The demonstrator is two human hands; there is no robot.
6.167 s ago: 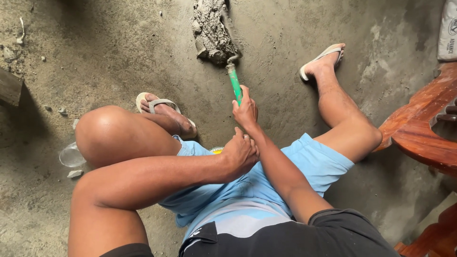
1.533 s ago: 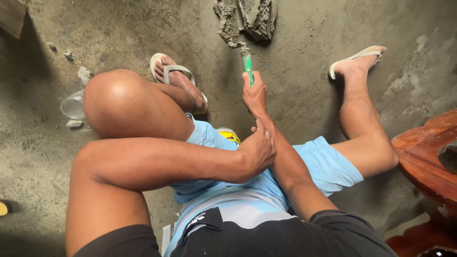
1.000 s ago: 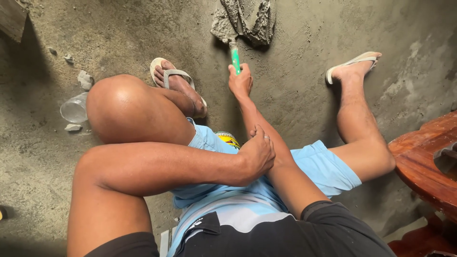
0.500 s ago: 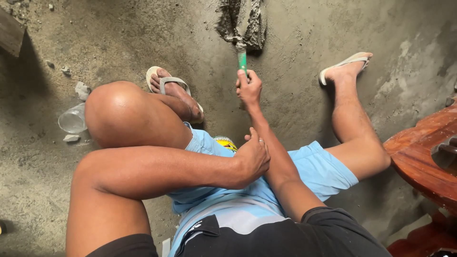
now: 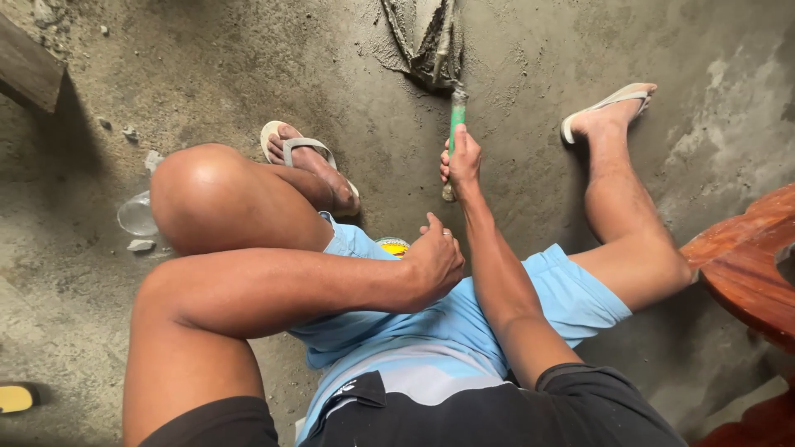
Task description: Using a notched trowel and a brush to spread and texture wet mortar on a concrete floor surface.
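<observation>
Since the earlier frame, right hand (image 5: 462, 159) has slid up the green trowel handle (image 5: 455, 124), gripping it; blade in wet mortar (image 5: 426, 37). Left hand (image 5: 435, 261) rests loosely curled on the thigh, bracing.

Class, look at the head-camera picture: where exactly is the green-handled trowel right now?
The green-handled trowel is at top centre of the head view, gripped by the right hand, its blade against the wet cement patch, between the two sandalled feet.
</observation>
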